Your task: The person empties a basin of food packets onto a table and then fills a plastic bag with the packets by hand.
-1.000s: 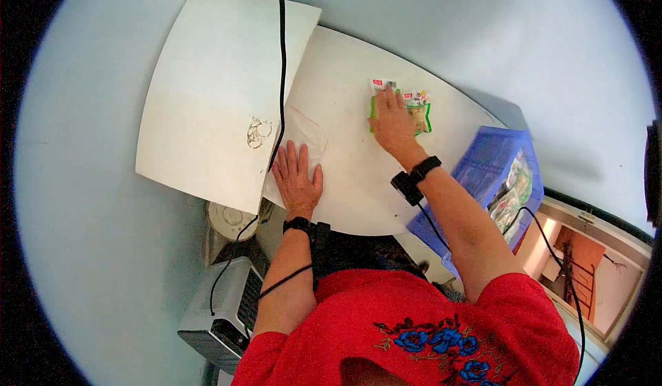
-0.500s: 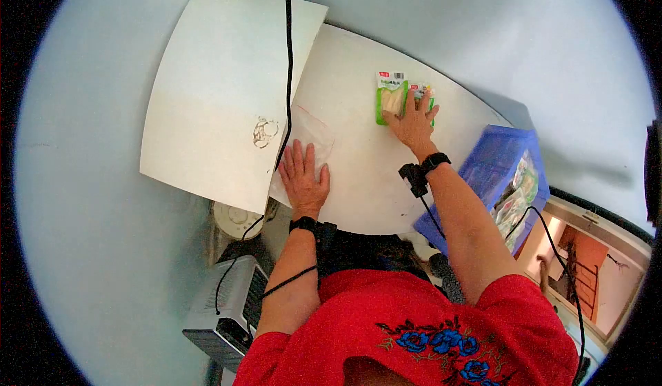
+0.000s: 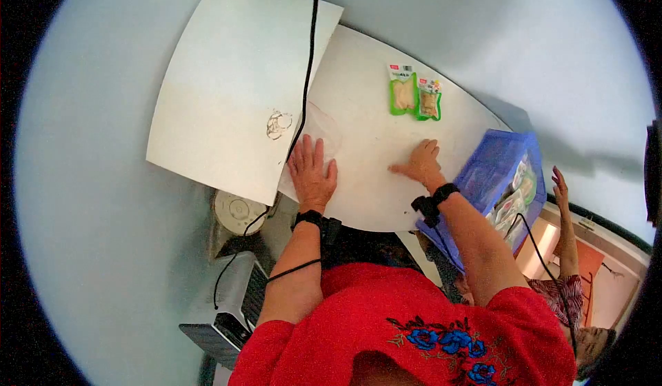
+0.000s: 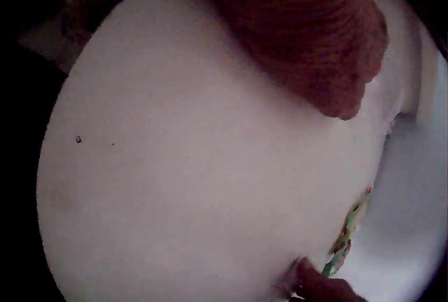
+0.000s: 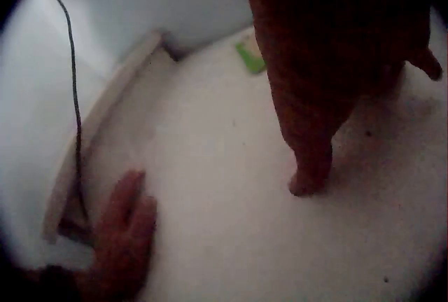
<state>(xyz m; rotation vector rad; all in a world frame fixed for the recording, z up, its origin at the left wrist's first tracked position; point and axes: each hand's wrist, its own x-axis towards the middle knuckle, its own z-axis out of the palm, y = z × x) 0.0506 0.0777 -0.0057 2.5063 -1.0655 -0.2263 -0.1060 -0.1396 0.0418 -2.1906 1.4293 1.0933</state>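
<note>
My left hand (image 3: pixel 314 179) lies flat with spread fingers on a clear plastic bag (image 3: pixel 323 127), at the edge of the raised white board. Over the white table (image 3: pixel 365 110), my right hand (image 3: pixel 422 164) holds nothing, its thumb apart and its fingers loosely bent. Beyond it, two green-edged food packets lie side by side: a larger one (image 3: pixel 403 96) with pale contents and a smaller one (image 3: pixel 429 105) with brownish contents. In the right wrist view, the thumb of my right hand (image 5: pixel 336 57) points down at the tabletop, and a packet's green corner (image 5: pixel 250 57) shows behind.
A blue basket (image 3: pixel 476 165) with several packets (image 3: pixel 517 193) stands tilted at the right of the table. The white board (image 3: pixel 234 76) covers the left side, with a black cable (image 3: pixel 312 55) across it. At the doorway, another person's raised hand (image 3: pixel 560 186) shows.
My right hand has left the packets and drawn back toward me; both packets now lie uncovered. The left hand stays on the plastic bag. Another person has appeared at the right.
</note>
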